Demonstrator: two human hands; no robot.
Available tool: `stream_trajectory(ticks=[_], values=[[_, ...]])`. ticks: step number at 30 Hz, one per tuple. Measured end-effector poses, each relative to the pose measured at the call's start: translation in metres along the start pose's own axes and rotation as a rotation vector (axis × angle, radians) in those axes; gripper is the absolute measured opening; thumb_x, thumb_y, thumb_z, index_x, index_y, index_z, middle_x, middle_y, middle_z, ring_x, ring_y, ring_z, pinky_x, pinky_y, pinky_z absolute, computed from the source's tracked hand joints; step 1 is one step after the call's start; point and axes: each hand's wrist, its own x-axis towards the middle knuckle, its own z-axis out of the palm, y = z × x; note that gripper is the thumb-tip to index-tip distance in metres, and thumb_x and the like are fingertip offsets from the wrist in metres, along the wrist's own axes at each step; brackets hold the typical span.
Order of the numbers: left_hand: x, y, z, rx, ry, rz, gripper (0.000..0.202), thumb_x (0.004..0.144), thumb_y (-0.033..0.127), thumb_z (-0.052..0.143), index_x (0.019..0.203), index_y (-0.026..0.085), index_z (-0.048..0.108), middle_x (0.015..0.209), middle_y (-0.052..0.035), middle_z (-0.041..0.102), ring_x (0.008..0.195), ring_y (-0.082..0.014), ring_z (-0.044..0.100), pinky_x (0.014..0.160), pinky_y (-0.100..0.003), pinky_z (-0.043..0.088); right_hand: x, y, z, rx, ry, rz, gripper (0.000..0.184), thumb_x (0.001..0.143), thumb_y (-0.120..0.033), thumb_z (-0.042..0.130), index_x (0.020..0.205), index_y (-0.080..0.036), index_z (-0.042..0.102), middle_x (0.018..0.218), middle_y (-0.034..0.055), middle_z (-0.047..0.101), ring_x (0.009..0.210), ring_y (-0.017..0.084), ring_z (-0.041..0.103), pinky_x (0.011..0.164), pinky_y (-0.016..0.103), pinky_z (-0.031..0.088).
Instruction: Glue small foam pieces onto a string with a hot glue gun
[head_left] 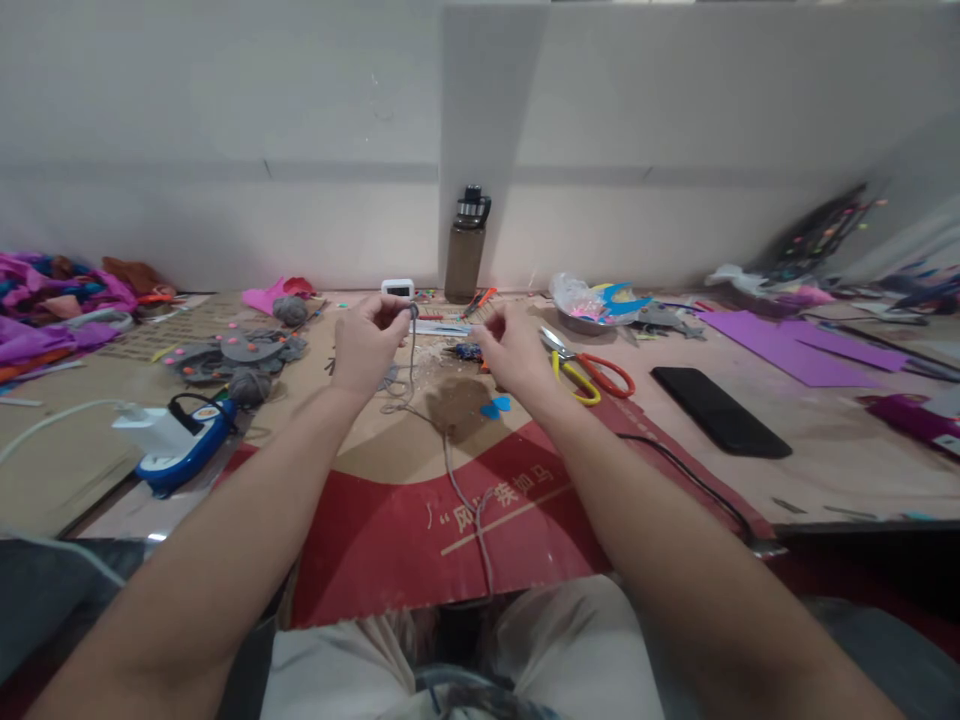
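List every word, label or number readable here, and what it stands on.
"“风”疾如马": on the red cardboard; a mark before it is unclear.
Too small to read: the white device's screen.
Too small to read: the sticker on the blue power strip.
Too blurred: rows of marks on the brown cardboard.

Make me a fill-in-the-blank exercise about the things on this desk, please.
1. The yarn strand pinched in the left hand is coloured ____.
2. The phone lying on the desk is coloured ____.
3. The casing of the power strip is white and ____.
4. The phone lies to the ____ of the scissors.

Missing words: grey; black; blue; right.
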Motion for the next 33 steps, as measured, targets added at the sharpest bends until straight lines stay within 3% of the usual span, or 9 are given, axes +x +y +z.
stream_trajectory(ticks=[4,7,10,13,16,28,33], values=[[-0.005,0.004,0.004,0.196,-0.004,0.188,0.013,0.074,0.020,0.057,0.082,0.017,0.067,0.078,-0.0032,0.065,0.067,-0.0115,0.056,0.065,-0.025,0.045,-0.006,-0.025,0.023,0.746,-0.169,-0.009,0.027,0.074,-0.030,0.057,0.090,-0.022,0.036,0.096,0.0044,0.055,0.088,0.013,0.055,0.081,0.031,0.045],[-0.008,0.008,0.006,0.275,0.000,0.264,0.012,0.072,0.016,0.058,0.080,0.017,0.067,0.079,-0.0035,0.065,0.074,-0.0131,0.056,0.071,-0.027,0.044,-0.010,-0.034,0.033,0.960,-0.230,0.068,0.034,0.073,-0.028,0.059,0.091,-0.024,0.031,0.084,-0.0025,0.052,0.073,0.010,0.054,0.069,0.028,0.047],[-0.010,0.011,0.009,0.194,0.001,0.167,0.010,0.072,0.017,0.059,0.078,0.017,0.067,0.076,-0.0028,0.065,0.070,-0.0128,0.057,0.068,-0.027,0.046,-0.011,-0.034,0.031,0.845,-0.173,0.055,0.024,0.075,-0.027,0.056,0.090,-0.024,0.037,0.073,-0.0058,0.045,0.061,0.008,0.045,0.058,0.024,0.042],[-0.011,0.014,0.013,-0.012,-0.074,-0.032,0.010,0.073,0.022,0.059,0.079,0.016,0.066,0.068,-0.0020,0.063,0.059,-0.0115,0.057,0.057,-0.025,0.047,-0.010,-0.031,0.024,0.662,-0.092,-0.056,0.009,0.079,-0.025,0.052,0.082,-0.021,0.045,0.072,-0.0037,0.047,0.063,0.008,0.043,0.059,0.024,0.038],[-0.012,0.017,0.016,-0.172,-0.125,-0.151,0.011,0.073,0.024,0.061,0.078,0.015,0.065,0.067,-0.0021,0.063,0.054,-0.0106,0.057,0.052,-0.024,0.048,-0.009,-0.028,0.021,0.563,-0.030,-0.127,0.007,0.081,-0.026,0.050,0.079,-0.020,0.049,0.073,-0.0020,0.051,0.066,0.009,0.045,0.062,0.026,0.037],[-0.015,0.016,0.019,-0.439,-0.166,-0.250,0.011,0.072,0.023,0.063,0.079,0.015,0.065,0.070,-0.0027,0.063,0.058,-0.0088,0.057,0.059,-0.024,0.051,-0.010,-0.029,0.017,0.417,-0.004,-0.103,0.016,0.084,-0.031,0.047,0.075,-0.019,0.052,0.071,-0.0005,0.052,0.065,0.010,0.044,0.061,0.026,0.034],[-0.015,0.016,0.019,-0.398,-0.171,-0.229,0.010,0.073,0.024,0.062,0.078,0.015,0.064,0.066,-0.0019,0.061,0.056,-0.0089,0.056,0.055,-0.023,0.050,-0.011,-0.032,0.014,0.387,-0.005,-0.095,0.019,0.084,-0.034,0.047,0.073,-0.019,0.051,0.069,-0.0007,0.051,0.064,0.011,0.043,0.059,0.026,0.033]])
